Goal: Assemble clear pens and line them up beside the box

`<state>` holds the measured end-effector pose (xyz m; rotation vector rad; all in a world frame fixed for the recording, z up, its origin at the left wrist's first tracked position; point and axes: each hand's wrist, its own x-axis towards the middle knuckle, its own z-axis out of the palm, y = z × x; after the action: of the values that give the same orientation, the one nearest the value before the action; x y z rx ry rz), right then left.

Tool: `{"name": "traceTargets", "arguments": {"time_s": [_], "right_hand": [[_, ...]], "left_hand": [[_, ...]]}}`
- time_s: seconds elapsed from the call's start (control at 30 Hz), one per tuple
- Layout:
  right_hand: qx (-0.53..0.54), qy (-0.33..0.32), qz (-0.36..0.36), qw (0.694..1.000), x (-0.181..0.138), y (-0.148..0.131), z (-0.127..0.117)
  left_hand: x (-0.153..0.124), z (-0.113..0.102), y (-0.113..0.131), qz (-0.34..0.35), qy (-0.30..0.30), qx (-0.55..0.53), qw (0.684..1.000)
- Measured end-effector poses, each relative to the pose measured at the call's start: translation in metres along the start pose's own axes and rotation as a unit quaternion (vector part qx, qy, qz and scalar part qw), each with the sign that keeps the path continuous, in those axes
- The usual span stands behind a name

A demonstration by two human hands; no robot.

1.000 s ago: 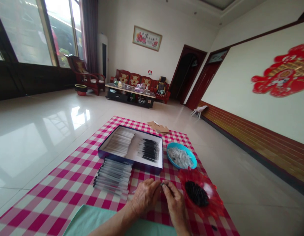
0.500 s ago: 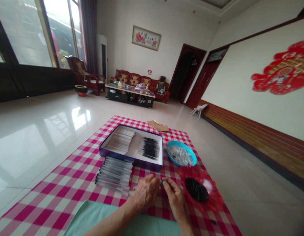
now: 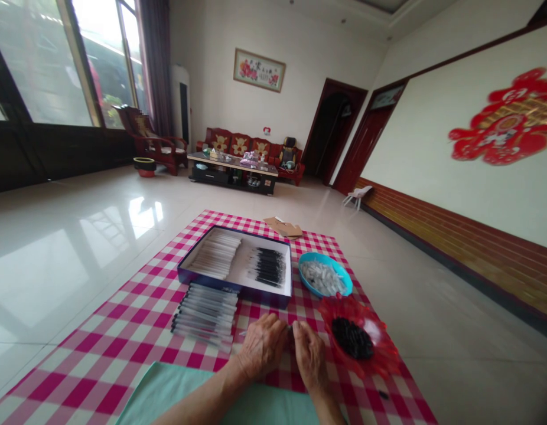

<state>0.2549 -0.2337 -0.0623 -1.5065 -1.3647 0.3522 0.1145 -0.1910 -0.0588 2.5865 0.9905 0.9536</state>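
My left hand point(image 3: 263, 345) is closed around a pen barrel, mostly hidden; a pale clear end shows at the left of the fist. My right hand point(image 3: 309, 354) pinches a small dark pen part point(image 3: 290, 329) at the barrel's other end, so the two hands nearly meet. Left of them lies a row of translucent pen barrels point(image 3: 205, 316) with dark ends. Beyond, a shallow blue-rimmed box point(image 3: 264, 298) holds white sticks point(image 3: 215, 252) and black-ended refills point(image 3: 270, 267). On the right, a red fluted bowl point(image 3: 384, 354) contains small black parts point(image 3: 351, 337).
A turquoise bowl point(image 3: 348, 283) of clear small pieces stands behind the red one. Cardboard pieces point(image 3: 285, 228) lie at the table's far end. One black part point(image 3: 383, 395) rests near the right edge of the checked tablecloth point(image 3: 136, 330). A green cloth point(image 3: 167, 389) lies under my forearms.
My right hand has turned, its fingers now straighter and closer round the dark part, which is more covered. My left hand stays nearly still. The view has shifted slightly.
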Motion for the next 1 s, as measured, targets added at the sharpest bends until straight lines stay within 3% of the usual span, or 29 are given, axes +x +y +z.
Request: {"name": "traceTargets", "arguments": {"time_s": [0.23,0.6,0.8,1.0], "right_hand": [[0.063,-0.054,0.015,0.996,0.0001,-0.0004,-0.0042],[0.009,0.013,-0.008,1.0,0.0026,0.0033,0.0009],[0.066,-0.016,0.008,0.998,0.0012,-0.0021,-0.0037],[0.034,0.001,-0.015,0.999,0.002,0.0004,-0.0013]], "left_hand": [[0.0023,0.0018,-0.0005,0.024,0.027,0.012,0.999],[0.0014,0.0046,-0.0005,0.041,0.01,0.029,0.999],[0.0045,-0.0012,0.0015,-0.003,0.025,0.046,0.999],[0.0039,-0.0035,0.0041,0.008,0.009,0.044,0.999]]}}
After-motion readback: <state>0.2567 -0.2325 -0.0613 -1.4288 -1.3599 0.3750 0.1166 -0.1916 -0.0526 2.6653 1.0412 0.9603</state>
